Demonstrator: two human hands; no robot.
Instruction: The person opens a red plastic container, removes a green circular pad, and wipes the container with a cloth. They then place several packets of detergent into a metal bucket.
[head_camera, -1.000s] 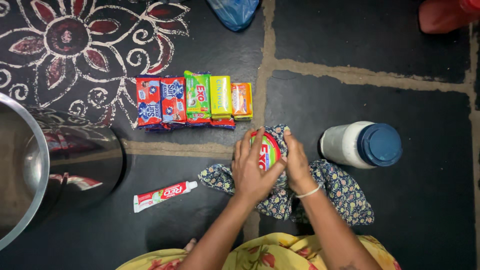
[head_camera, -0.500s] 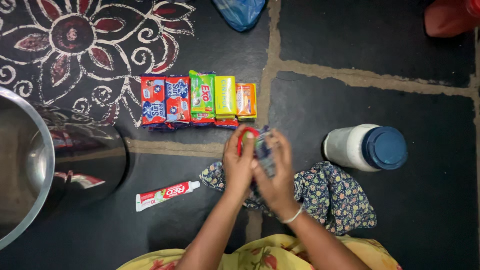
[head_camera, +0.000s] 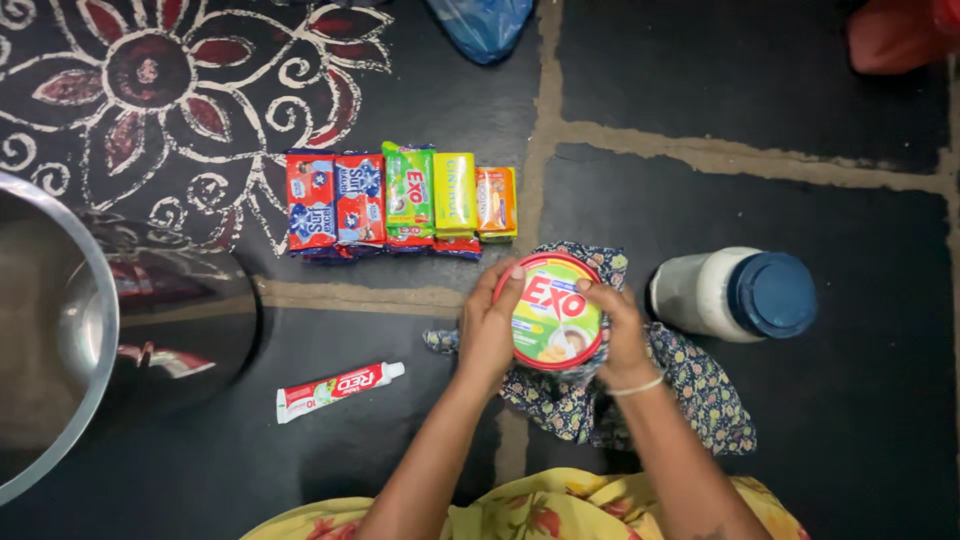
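I had the dark stone floor (head_camera: 760, 420) under me, with its white and dark-red painted flower pattern (head_camera: 150, 90) at the upper left, and the big shiny steel pot (head_camera: 60, 340) lay at the left edge, well apart from my hands. Next in size, the dark blue floral cloth (head_camera: 690, 395) was spread on the floor straight in front of me, and the white plastic jar with a dark blue lid (head_camera: 735, 293) lay on its side just right of it, its long axis running left to right, lid to the right. Beyond my hands a row of five coloured soap packets (head_camera: 400, 203) sat side by side, near but not touching what I held. The round red-rimmed tub with a green and yellow label (head_camera: 550, 312) was between my two hands above the cloth, its flat lid turned up toward the camera, so there was no long axis to speak of. My left hand (head_camera: 487, 330) gripped its left rim and my right hand (head_camera: 620, 335) its right rim, fingers (head_camera: 592, 288) curled over the top edge and clamped on the tub; both were equally near, each touching it. Smallest, the white and red toothpaste tube (head_camera: 338, 390) lay on the floor to the left, tilted, cap to the right.
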